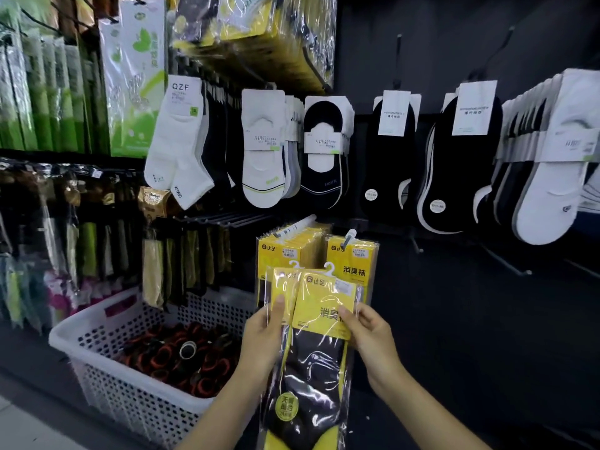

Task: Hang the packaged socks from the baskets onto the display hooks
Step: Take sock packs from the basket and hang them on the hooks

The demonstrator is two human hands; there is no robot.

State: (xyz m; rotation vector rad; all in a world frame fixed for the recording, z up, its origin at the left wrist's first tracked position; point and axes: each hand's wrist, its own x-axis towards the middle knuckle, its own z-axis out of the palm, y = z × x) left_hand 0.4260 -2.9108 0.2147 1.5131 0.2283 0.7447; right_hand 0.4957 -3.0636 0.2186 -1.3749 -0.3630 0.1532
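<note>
Lower centre of the frame: two packs of packaged socks, yellow card headers under clear film, dark socks with yellow trim inside, each topped by a small white plastic hanger (pixel 329 268). Rear pack (pixel 281 284), fanned out to the left, gripped by left hand (pixel 264 336), thumb flat on the film, fingers curled behind. Front pack (pixel 313 368), overlapping the rear one, pinched at its right edge by right hand (pixel 370 332), thumb on the yellow card, fingers behind. Both packs held upright, just below and in front of the display hooks (pixel 350 237), not yet threaded on. Centre of the frame, on two neighbouring hooks: hanging yellow packs (pixel 352 258) of the same kind, in two stacks side by side. Lower left: white basket (pixel 94 319), perforated walls, holding dark rolled items (pixel 181 358) with orange-red bands; kind not readable. Middle row, left to right: white ankle socks (pixel 175 141) marked QZF, white no-show socks (pixel 263 151), black no-show socks (pixel 324 177), further black pairs (pixel 389 164) with white card bands, and a white-fronted stack (pixel 558 177) at the right edge. Upper left: green-and-white packs (pixel 136 76). Left edge, mid-height: blurred film-wrapped hosiery (pixel 81 248) in olive, tan and pink. Upper right: dark backing panel (pixel 487 43) behind the hanging rows.
</note>
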